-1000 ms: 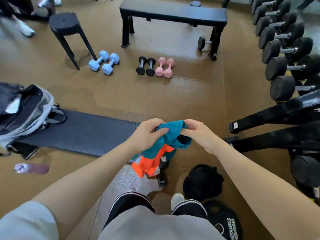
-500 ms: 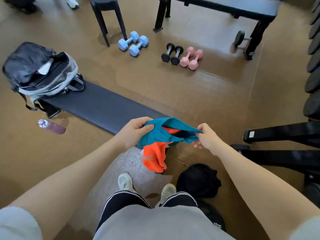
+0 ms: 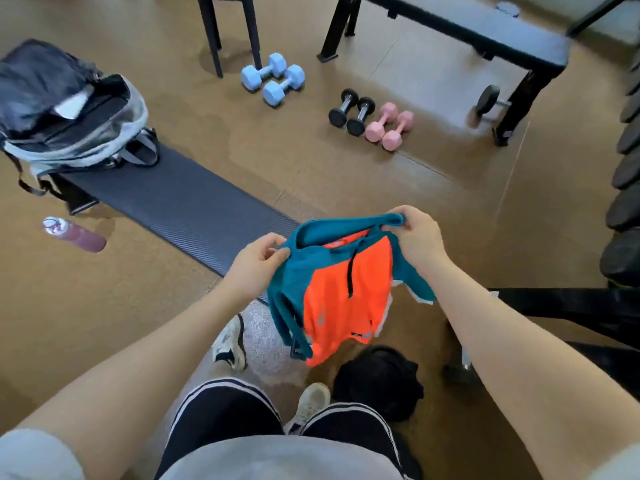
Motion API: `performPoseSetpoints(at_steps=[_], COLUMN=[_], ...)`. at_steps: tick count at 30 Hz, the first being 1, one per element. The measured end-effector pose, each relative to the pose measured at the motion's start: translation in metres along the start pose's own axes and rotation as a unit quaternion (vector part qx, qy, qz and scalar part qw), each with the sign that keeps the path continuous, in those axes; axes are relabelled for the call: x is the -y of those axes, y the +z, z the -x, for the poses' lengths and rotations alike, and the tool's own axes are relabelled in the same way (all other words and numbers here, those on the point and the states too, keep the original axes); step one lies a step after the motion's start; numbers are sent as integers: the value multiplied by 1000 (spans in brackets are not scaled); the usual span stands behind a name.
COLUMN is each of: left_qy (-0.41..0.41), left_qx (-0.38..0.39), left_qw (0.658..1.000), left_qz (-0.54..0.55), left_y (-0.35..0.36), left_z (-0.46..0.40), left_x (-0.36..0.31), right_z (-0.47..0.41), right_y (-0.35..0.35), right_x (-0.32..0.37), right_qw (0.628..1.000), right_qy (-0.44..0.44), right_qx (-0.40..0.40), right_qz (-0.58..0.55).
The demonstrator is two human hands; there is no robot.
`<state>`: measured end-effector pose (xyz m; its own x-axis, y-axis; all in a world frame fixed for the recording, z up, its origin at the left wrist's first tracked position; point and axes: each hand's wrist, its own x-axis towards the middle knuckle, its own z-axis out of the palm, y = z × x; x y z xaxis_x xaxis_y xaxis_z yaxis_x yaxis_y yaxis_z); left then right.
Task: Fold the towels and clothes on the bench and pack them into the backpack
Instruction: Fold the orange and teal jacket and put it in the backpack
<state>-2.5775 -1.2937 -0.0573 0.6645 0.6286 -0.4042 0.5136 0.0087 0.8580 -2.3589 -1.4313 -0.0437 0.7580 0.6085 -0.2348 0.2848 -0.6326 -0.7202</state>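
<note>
Left hand (image 3: 254, 263) and right hand (image 3: 420, 237) pinching teal-and-orange garment (image 3: 346, 292) taut; best squared before folding over near desk (image 3: 180, 202).

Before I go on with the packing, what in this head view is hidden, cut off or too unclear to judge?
- Backpack: cut by the left edge; its dark inside hides the contents.
- Black bundle on the floor: shapeless, so the kind of item is unclear.
- Teal and orange garment, held by left hand and right hand: its small print is unreadable.
- Dumbbell rack: cut by the right edge.
</note>
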Motion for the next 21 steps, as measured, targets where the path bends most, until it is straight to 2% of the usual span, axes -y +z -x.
performPoseSetpoints(at_steps=[3, 6, 11, 21], left_qy=[-28, -59, -109, -195], left_qx=[-31, -68, -83, -151], left_qw=[997, 995, 990, 969], left_qz=[-69, -36, -23, 20], left_y=[-18, -37, -98, -250], left_z=[-39, -73, -144, -276], left_x=[33, 67, 123, 224], right_z=[-57, -104, -175, -302], right_y=[58, 130, 234, 422], right_x=[17, 25, 52, 143], right_qw=[1000, 1000, 997, 973], right_qy=[-4, 18, 51, -83], right_qx=[4, -14, 52, 139], right_qz=[23, 18, 2, 163])
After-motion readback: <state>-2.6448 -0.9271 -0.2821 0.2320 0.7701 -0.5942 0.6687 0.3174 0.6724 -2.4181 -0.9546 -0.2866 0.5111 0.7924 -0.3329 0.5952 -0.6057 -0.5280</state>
